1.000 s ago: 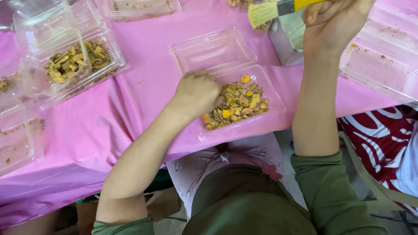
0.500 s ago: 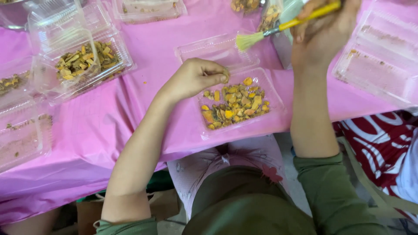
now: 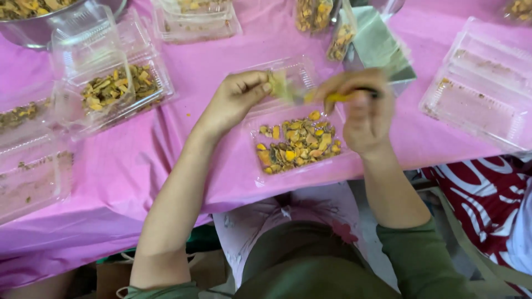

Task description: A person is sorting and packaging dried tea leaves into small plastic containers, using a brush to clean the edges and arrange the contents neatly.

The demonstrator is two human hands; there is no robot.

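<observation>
The right hand is gripping a yellow-handled brush, bristles pointing toward the left hand. The left hand is pinching something small at its fingertips, blurred against the bristles. Just below both hands, a clear tray of yellow-brown pieces is sitting on the pink cloth.

Two hands, one brush, one metal bowl, and at least six clear clamshell boxes, two of them holding yellow chips.
</observation>
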